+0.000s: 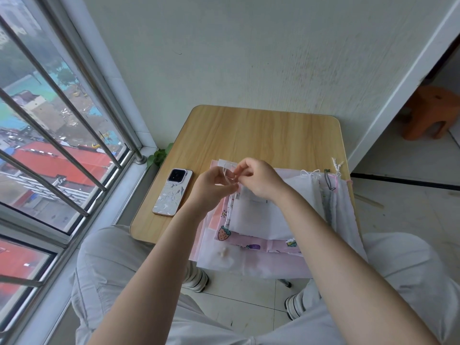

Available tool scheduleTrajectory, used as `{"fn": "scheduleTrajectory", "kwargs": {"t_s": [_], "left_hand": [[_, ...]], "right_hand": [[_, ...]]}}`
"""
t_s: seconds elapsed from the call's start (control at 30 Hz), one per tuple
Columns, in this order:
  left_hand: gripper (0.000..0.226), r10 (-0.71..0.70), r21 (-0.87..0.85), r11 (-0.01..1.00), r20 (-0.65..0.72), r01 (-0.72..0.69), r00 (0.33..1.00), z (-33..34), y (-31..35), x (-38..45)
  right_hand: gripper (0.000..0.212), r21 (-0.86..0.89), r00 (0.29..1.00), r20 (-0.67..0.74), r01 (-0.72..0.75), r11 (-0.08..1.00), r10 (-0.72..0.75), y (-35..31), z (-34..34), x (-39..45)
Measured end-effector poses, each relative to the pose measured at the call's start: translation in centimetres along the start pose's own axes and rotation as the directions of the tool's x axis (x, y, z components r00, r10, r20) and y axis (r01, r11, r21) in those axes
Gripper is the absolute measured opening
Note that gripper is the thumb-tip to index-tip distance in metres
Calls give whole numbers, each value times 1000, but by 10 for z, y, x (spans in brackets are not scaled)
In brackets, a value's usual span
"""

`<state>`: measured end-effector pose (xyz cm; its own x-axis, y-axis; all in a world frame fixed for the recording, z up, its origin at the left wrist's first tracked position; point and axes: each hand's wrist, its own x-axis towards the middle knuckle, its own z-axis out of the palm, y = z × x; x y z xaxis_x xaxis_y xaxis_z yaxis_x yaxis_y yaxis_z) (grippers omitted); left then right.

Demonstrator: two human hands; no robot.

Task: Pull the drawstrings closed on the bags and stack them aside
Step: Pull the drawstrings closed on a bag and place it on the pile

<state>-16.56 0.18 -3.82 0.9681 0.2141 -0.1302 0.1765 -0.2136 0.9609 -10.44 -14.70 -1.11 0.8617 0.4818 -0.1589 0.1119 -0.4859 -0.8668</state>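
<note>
We pinch the white drawstring (230, 174) with both hands, left hand (211, 188) and right hand (258, 180), above the far-left corner of the top bag (258, 217), whose length runs toward us on the counter (249, 130).

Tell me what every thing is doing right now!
Left hand: pinching the white drawstring.
Right hand: pinching the same drawstring.
Top white bag: flat, mouth not gathered.
Bag pile: overhanging the table edge.
Phone: face down.
</note>
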Motion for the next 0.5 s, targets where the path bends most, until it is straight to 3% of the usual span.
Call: {"fn": "scheduleTrajectory", "kwargs": {"t_s": [0.3, 0.5], "left_hand": [[21, 245, 366, 919, -231, -149, 942, 8, -10, -4], [10, 278, 358, 919, -289, -166, 916, 12, -17, -7]], "right_hand": [[2, 23, 990, 40, -133, 991, 132, 9, 6, 6], [5, 250, 967, 176, -223, 942, 182, 20, 5, 6]]}}
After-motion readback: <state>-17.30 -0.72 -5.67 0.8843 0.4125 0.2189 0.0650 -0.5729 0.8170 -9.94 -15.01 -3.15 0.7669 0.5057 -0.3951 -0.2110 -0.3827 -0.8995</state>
